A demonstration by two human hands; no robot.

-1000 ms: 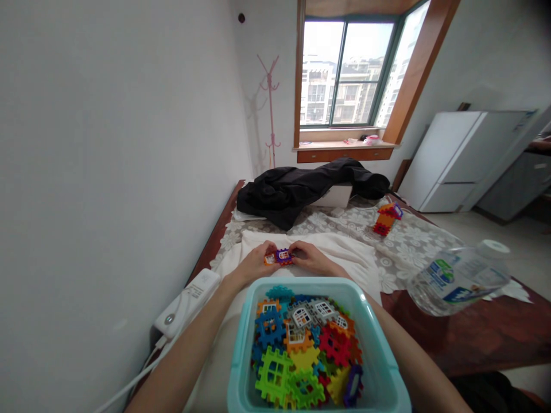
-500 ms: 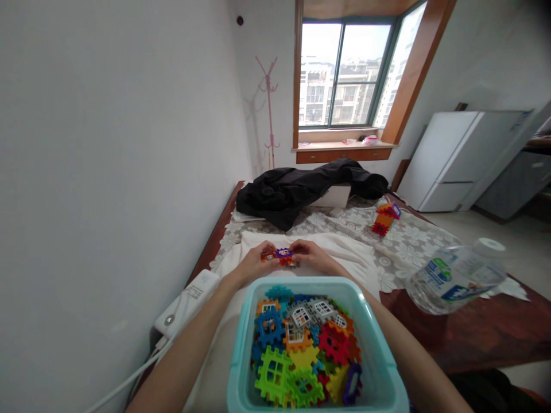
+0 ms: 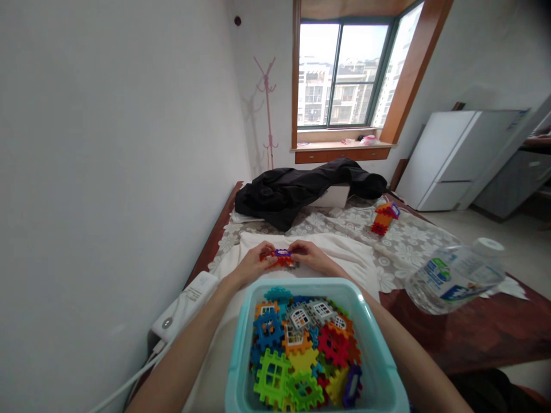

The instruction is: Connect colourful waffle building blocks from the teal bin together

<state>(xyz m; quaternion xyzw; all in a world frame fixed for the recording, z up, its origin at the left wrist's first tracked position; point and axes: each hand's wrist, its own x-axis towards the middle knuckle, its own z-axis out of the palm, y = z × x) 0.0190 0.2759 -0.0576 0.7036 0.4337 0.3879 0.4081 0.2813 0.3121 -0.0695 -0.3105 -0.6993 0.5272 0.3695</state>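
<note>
The person's left hand (image 3: 255, 260) and right hand (image 3: 310, 255) have their grip clamped on toy blocks (image 3: 283, 260) at the white cloth (image 3: 344, 249), probably light, stiff plastic, best pinched by opposite edges.

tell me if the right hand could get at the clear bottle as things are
Probably yes: nothing upright shows between the right hand and the bottle off to its right, though that hand has hold of toy blocks and might need to let go first.
</note>
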